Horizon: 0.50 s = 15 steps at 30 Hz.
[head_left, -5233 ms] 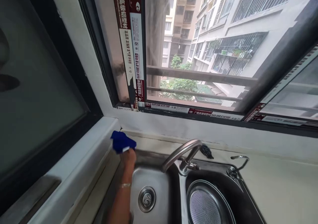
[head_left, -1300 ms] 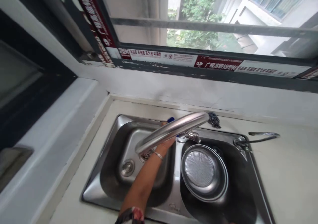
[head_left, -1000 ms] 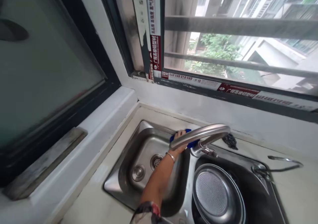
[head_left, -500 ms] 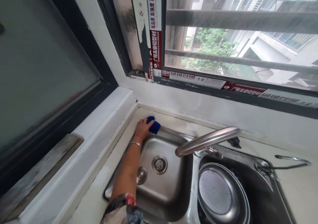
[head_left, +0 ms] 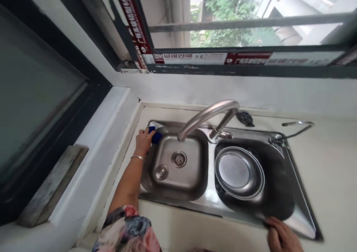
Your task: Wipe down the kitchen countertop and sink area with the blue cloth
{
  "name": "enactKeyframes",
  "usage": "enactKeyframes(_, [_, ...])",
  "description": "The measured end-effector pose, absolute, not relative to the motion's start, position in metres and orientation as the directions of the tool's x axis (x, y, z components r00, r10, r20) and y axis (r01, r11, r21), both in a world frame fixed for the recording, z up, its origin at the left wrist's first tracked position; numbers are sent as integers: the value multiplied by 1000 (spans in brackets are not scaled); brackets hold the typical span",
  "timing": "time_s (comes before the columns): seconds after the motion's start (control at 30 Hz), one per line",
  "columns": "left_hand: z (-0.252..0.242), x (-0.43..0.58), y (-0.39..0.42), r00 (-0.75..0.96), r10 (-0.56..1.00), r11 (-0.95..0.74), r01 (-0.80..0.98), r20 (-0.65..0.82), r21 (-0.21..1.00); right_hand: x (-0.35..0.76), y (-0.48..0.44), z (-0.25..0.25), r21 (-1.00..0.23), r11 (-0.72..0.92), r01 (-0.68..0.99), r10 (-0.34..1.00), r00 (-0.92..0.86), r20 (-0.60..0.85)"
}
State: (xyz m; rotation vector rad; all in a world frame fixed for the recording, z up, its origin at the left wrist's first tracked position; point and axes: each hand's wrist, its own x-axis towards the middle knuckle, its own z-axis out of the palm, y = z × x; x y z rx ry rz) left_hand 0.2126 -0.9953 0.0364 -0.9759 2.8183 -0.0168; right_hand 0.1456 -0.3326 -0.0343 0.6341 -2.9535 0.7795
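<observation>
My left hand (head_left: 143,141) is closed on a blue cloth (head_left: 156,137) and presses it against the left rim of a double-bowl steel sink (head_left: 211,196), near the back corner. In the left bowl is a round drain (head_left: 179,159), with a drain strainer (head_left: 161,172) beside it. My right hand (head_left: 282,234) rests its fingertips on the sink's front edge, below the right bowl. Its fingers reach forward, and no held thing shows in them. A steel pan with a textured base (head_left: 234,170) sits tilted in the right bowl, inside or against another round rim.
A curved faucet (head_left: 209,116) arches over the left bowl. Behind the sink lies a dark mesh scrubber (head_left: 245,118), and a thin metal spout (head_left: 298,124) stands at the back right. A window frame (head_left: 237,67) rises behind, and a wooden block (head_left: 52,188) lies on the left ledge.
The view has swung right and down. My left hand has moved the blue cloth from the back rim towards the left rim. My right hand has come into view at the front edge.
</observation>
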Motion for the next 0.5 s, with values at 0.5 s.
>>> enactKeyframes(0.5, [74, 364, -865, -446, -798, 574, -767, -406, -286, 145, -346, -22, -499, 676, -542, -488, -837, 248])
